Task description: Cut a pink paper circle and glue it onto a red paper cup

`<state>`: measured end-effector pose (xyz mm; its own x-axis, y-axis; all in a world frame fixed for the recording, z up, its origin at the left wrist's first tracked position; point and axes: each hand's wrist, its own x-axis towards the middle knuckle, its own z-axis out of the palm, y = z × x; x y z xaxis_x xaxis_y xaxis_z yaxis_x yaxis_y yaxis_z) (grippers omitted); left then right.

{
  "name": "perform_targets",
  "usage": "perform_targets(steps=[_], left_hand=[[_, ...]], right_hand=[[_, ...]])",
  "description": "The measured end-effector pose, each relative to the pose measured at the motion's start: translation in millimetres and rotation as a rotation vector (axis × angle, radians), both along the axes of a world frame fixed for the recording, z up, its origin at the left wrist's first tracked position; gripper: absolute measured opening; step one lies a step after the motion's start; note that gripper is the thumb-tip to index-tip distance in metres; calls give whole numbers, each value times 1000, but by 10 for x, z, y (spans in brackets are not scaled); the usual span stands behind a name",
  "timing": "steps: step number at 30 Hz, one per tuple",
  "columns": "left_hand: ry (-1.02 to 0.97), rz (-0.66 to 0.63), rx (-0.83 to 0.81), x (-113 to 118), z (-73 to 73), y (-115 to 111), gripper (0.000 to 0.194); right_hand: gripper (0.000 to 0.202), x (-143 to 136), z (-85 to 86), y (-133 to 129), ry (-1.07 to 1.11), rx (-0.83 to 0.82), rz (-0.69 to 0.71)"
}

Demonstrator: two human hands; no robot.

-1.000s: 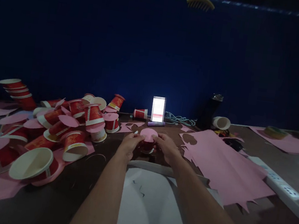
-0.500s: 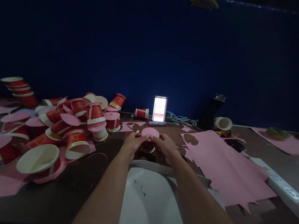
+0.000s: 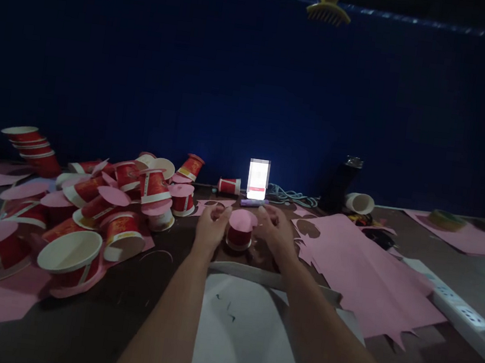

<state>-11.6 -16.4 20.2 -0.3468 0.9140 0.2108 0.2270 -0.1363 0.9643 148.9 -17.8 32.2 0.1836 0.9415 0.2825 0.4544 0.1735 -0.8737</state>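
Note:
A red paper cup (image 3: pixel 238 240) stands upside down on the dark table, its white rim at the bottom. On top of it lies a round pink paper disc (image 3: pixel 243 220), wider than the cup's base. My left hand (image 3: pixel 210 229) is just left of the cup, thumb and fingers apart, holding nothing. To the right, my right hand (image 3: pixel 278 232) is open too, its thumb close to the disc's edge; whether it touches cannot be made out. A white sheet (image 3: pixel 238 330) with small dark marks lies under my forearms.
Several red cups with pink discs (image 3: pixel 113 195) are heaped at left, and a cup stack (image 3: pixel 33 145) leans behind. A lit phone (image 3: pixel 258 179), purple glue stick (image 3: pixel 254 203) and cable (image 3: pixel 292 196) are at the back. Cut pink paper (image 3: pixel 368 275) and a power strip (image 3: pixel 453 307) lie right.
Both hands have let go of the disc and cup and moved apart to either side. The cup stays standing with the disc on top. The camera view has tilted slightly.

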Motion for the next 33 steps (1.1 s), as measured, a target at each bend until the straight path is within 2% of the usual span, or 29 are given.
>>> perform_targets(steps=[2,4,8,28,33], left_hand=[[270,75,181,-7,4,33,35],[508,86,258,13,7,48,33],[712,96,226,81,-3,43,34],[759,83,108,116,46,-60,32],[725,69,179,86,29,-28,37]], right_hand=[[39,0,2,27,-237,210,-15],[34,-38,-7,40,-446,331,-14],[34,-146,-20,19,-611,313,-73],[34,-196,-5,-15,-695,260,-90],[36,-164,-43,16,-627,324,-106]])
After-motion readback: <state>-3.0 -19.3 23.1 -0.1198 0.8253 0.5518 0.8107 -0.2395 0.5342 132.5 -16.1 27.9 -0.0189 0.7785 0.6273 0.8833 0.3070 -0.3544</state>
